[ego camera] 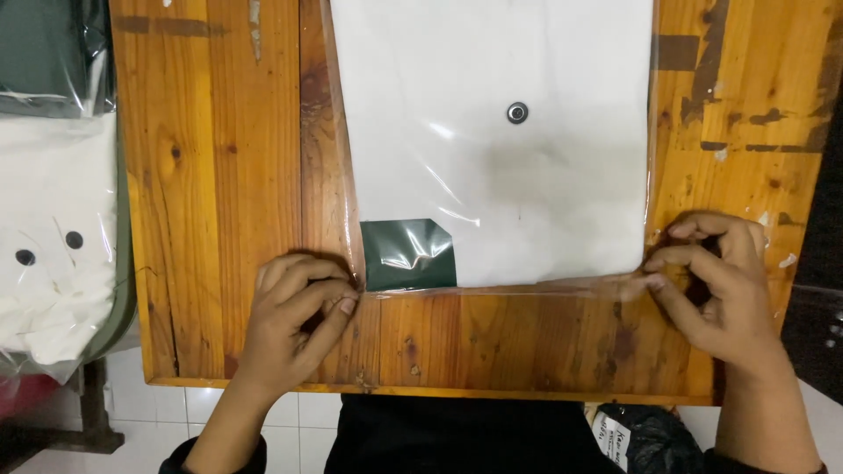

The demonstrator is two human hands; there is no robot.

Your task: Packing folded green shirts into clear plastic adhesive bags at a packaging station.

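Observation:
A clear plastic bag lies flat on the wooden table, holding a folded white fabric item with a metal snap button and a dark green patch at its near left corner. My left hand pinches the bag's near left corner with fingertips. My right hand pinches the bag's near right corner. Both hands rest on the table near its front edge.
At the far left, a stack of bagged white fabric items with dark buttons sits on a separate surface, with a dark green bagged item behind it. White floor tiles show below the table edge.

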